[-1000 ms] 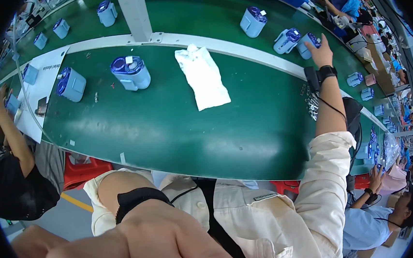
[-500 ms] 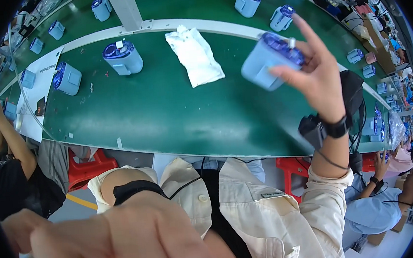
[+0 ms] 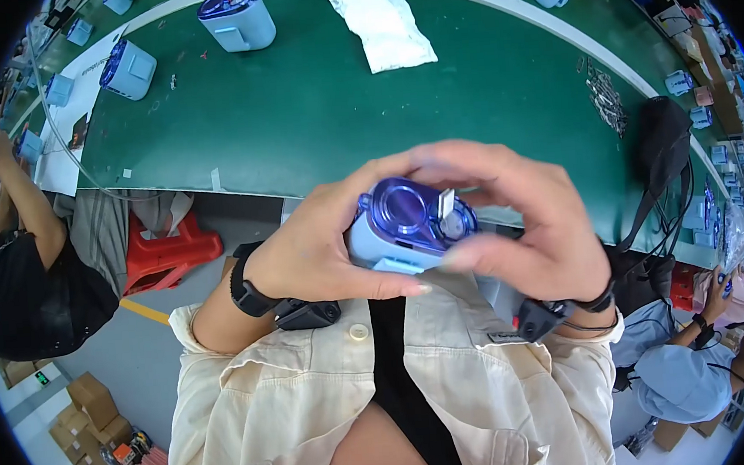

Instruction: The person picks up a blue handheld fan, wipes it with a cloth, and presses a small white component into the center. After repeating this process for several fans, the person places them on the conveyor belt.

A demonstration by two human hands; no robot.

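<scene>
A light-blue container (image 3: 391,247) with a see-through dark-blue lid (image 3: 407,208) is held up in front of my chest, near the bench's front edge. A small white piece (image 3: 446,203) stands up from the lid's right end. My left hand (image 3: 316,241) grips the container's left end, its thumb along the front. Around the right end curls my right hand (image 3: 533,224), its fingers behind and its slightly blurred thumb at the front. The container's underside and back are hidden.
On the green bench (image 3: 294,125) are similar containers, one at the upper middle (image 3: 237,20) and another at left (image 3: 128,70). A crumpled white packet (image 3: 382,22), small metal pieces (image 3: 606,100) and a black bag (image 3: 664,144) lie farther right. Co-workers sit on both sides.
My right hand has brought the container down and left to my chest. My left hand has risen from the lower left and taken hold of it too. The view has shifted.
</scene>
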